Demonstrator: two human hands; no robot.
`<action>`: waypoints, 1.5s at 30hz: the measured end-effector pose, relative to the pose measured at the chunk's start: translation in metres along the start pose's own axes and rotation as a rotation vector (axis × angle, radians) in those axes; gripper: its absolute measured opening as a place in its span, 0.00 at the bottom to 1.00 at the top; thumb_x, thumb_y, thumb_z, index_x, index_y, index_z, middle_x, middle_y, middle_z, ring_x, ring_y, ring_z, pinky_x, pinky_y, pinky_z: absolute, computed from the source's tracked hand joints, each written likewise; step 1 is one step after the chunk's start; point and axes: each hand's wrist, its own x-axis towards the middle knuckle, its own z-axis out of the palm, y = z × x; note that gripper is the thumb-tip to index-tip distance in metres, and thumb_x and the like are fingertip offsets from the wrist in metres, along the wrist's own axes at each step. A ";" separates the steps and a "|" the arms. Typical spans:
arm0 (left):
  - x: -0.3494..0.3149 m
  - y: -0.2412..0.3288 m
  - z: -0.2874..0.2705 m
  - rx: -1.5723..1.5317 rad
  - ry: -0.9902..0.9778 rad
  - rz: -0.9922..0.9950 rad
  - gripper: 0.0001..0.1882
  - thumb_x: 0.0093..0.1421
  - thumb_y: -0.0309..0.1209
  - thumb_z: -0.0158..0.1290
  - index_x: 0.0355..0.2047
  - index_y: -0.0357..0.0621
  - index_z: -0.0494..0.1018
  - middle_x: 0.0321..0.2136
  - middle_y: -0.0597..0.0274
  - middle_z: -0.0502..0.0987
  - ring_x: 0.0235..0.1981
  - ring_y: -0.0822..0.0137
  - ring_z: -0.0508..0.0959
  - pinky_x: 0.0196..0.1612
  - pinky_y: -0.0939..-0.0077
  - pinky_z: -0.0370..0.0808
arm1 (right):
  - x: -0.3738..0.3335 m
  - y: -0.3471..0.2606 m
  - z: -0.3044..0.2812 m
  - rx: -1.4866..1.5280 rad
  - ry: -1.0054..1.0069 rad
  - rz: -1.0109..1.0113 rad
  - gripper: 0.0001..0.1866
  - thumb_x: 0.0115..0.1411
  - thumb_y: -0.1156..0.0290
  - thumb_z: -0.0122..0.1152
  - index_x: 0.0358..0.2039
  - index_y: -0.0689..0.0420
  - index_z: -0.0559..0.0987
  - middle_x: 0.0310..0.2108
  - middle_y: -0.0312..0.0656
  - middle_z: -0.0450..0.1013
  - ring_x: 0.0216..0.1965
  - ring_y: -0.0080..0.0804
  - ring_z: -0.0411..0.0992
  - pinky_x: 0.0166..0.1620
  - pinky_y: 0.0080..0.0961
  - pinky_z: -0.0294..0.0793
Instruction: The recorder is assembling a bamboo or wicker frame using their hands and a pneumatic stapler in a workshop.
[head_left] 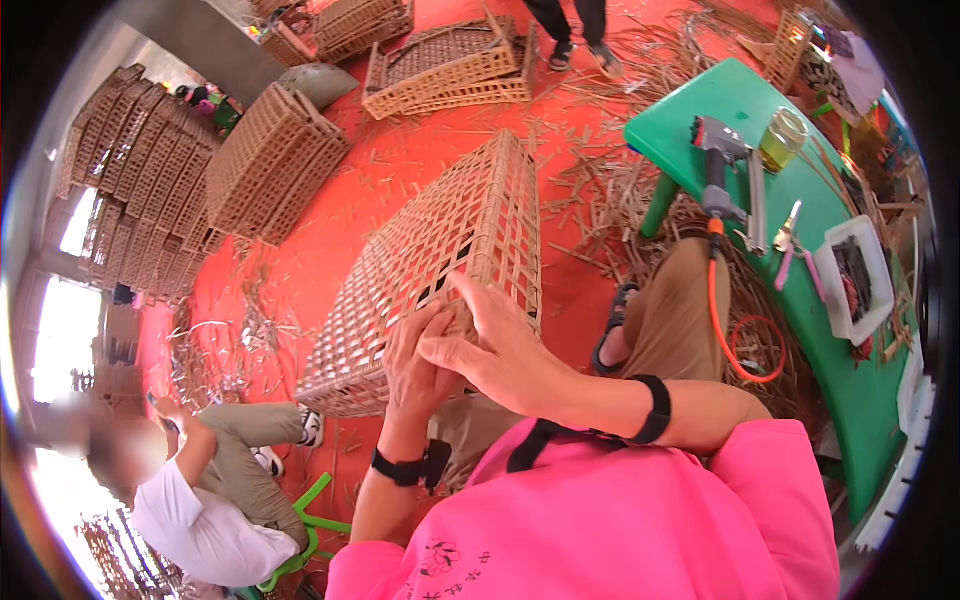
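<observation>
A large tan woven basket [410,250] with an open lattice stands tilted in front of me, with a row of dark gaps along its nearer edge. My left hand [412,362] rests on that near edge, fingers bent together over the weave. Crossing over it from the right is my right hand [500,340]. Its index finger reaches onto the lattice beside the dark gaps, and its thumb points left, apart from the finger, over the left hand. The right hand's other fingers are mostly hidden. No tool shows in either hand.
A green table [745,95] at right bears a nail gun [716,165] with an orange hose [716,320], a glass jar [783,140], pliers [790,245] and a white tray [835,300]. Stacked baskets [270,165] stand behind. A seated person [215,510] is at left; another person's legs [572,25] show far off.
</observation>
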 end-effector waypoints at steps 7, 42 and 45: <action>-0.064 -0.021 -0.055 -0.030 0.332 -0.249 0.22 0.63 0.37 0.50 0.50 0.31 0.70 0.53 0.44 0.73 0.53 0.51 0.73 0.57 0.58 0.69 | 0.049 0.028 -0.028 0.154 0.012 -0.314 0.32 0.67 0.52 0.55 0.60 0.66 0.68 0.62 0.58 0.65 0.65 0.51 0.64 0.65 0.39 0.63; -0.093 -0.054 -0.075 0.002 0.652 -0.371 0.18 0.54 0.30 0.49 0.44 0.33 0.72 0.47 0.47 0.73 0.48 0.51 0.74 0.54 0.58 0.71 | 0.058 0.077 0.020 0.654 -0.078 0.246 0.24 0.72 0.54 0.49 0.54 0.62 0.76 0.43 0.41 0.79 0.45 0.31 0.77 0.54 0.31 0.73; -0.067 -0.053 -0.087 -0.173 0.725 -0.422 0.16 0.56 0.29 0.48 0.44 0.33 0.72 0.43 0.48 0.73 0.46 0.53 0.73 0.51 0.61 0.71 | 0.061 0.063 0.047 0.603 -0.081 0.393 0.25 0.71 0.50 0.50 0.54 0.59 0.75 0.46 0.38 0.77 0.47 0.28 0.74 0.55 0.29 0.71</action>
